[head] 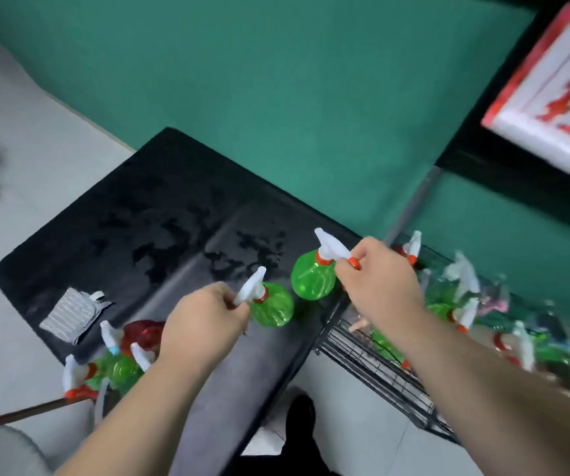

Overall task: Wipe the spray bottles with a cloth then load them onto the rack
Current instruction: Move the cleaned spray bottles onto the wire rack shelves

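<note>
Spray bottles [312,274], two: my left hand [204,321] and right hand [379,280] each pinch one by its nozzle. Risk: a loose pinch could drop one.

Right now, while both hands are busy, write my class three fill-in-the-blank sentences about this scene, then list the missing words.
1. The left hand grips the left bottle, the right hand the right bottle; both bottle bodies are ____.
2. The grey cloth lies on the ____ mat.
3. The wire rack stands on the person's ____ side.
Missing words: green, black, right.
</note>
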